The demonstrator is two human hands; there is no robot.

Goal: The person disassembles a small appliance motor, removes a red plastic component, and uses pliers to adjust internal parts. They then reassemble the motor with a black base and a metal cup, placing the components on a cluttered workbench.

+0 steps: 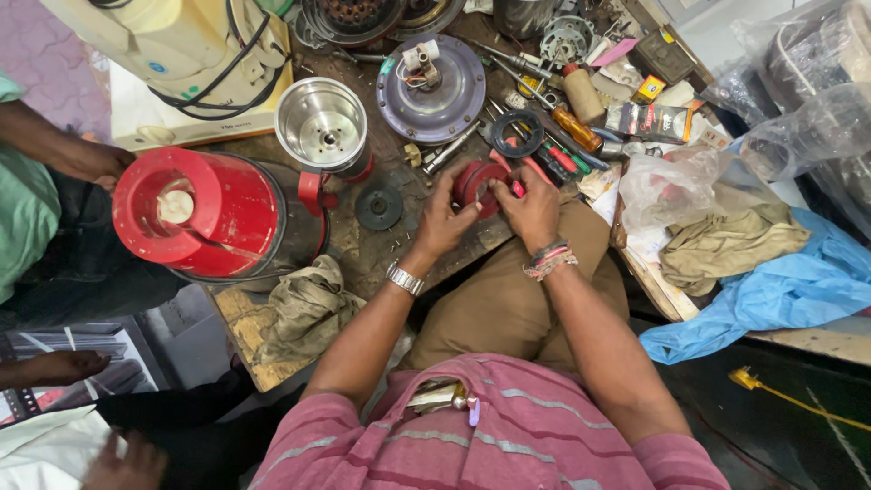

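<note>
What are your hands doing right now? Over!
Left hand and right hand both gripping a small red round part. Held over the cluttered workbench edge. Screwdrivers and a black disc close by, nothing blocking.

Red round part (474,181) half covered by left hand (445,220) and right hand (531,210); underside and near rim not visible. Fingertips of both hands buried against it, so exact grip not clear. Cream appliance (172,45) cut off by top edge. Dark round casings (363,16) at top edge only partly in view. Bystander in green sleeve (23,204) cut off at left edge, one hand (95,163) partly behind red jar (195,213). Another hand (127,467) cropped at bottom edge. Contents of clear plastic bags (807,100) blurred. Small screws and bits on table (381,249) too small to tell apart. Yellow cable (798,399) running out of right edge.
</note>
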